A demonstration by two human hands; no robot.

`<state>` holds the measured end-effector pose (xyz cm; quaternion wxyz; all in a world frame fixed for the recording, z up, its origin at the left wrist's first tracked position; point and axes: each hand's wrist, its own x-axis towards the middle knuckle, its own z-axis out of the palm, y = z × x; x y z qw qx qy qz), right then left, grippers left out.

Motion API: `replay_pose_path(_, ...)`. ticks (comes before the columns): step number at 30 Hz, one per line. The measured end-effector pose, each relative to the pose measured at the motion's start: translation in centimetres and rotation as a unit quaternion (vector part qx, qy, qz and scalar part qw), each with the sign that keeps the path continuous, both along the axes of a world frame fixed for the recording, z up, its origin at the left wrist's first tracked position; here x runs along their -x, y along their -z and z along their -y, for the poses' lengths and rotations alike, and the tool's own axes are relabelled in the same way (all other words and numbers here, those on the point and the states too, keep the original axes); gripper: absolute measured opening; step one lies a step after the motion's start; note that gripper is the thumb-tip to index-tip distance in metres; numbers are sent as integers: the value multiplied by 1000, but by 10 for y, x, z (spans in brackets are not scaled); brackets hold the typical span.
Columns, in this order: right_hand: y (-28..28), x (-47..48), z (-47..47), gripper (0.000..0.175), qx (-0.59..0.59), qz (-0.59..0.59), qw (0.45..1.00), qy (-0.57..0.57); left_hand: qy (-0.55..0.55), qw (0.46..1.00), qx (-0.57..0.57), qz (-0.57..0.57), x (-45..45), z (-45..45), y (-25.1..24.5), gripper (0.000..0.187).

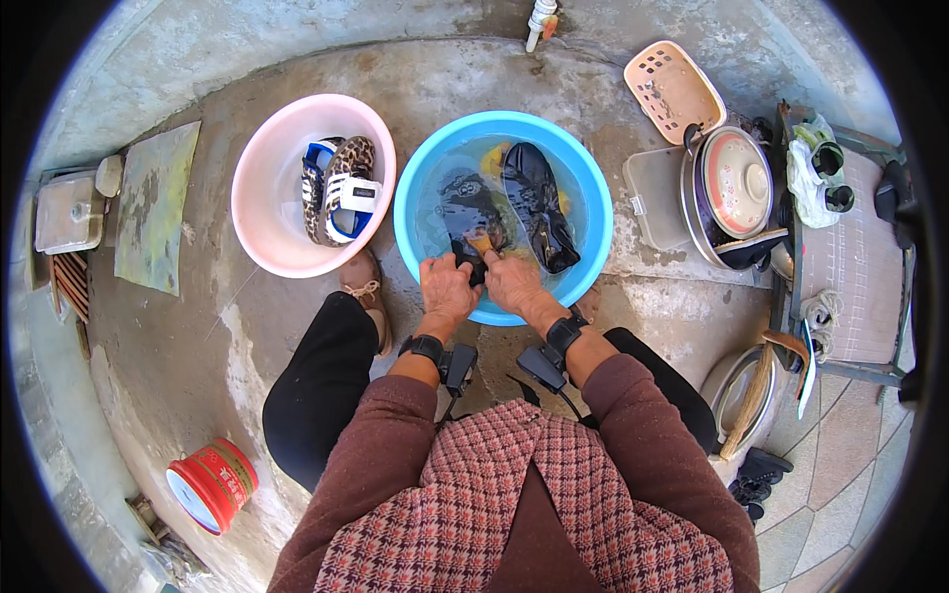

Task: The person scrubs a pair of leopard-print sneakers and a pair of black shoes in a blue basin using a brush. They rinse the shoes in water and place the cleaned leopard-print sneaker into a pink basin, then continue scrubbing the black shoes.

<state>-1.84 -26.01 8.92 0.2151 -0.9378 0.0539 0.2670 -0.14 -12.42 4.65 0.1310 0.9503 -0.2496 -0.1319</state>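
A blue plastic basin [406, 185] of water stands on the floor before me. Partly under water in it is a dark shoe [465, 199], its toe pointing away from me. My left hand [447, 285] grips the black edge at the shoe's near end. My right hand [513, 283] holds the same end from the right, its thumb close to the left hand. An orange-yellow patch [480, 239] shows at the shoe's opening; I cannot tell what it is. A second black shoe [535, 200] lies on the basin's right side, apart from both hands.
Left of the blue basin, a pink basin [259, 178] holds a pair of leopard-print shoes [350, 167]. A red bucket [215, 485] lies at lower left. A tap [541, 22] is on the far wall. At right are a plastic basket [675, 89], a lidded pot [738, 181] and a brush [749, 400].
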Motion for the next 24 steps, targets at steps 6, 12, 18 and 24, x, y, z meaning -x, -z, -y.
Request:
replay_pose_path(6, -32, 12, 39, 25, -18, -114, 978, -172, -10, 1000, 10, -3, 1, 1, 0, 31)
replay_pose_path(12, -1, 3, 31, 21, 44, 51, 990, -125, -4, 1000, 2, 6, 0, 1, 1, 30)
replay_pose_path(18, 18, -23, 28, 22, 41, 71, 995, -55, -11, 1000, 19, 3, 0, 1, -4, 33)
replay_pose_path(24, -18, 26, 51, 25, -8, 71, 984, -160, -11, 1000, 17, -19, 0, 1, -6, 33)
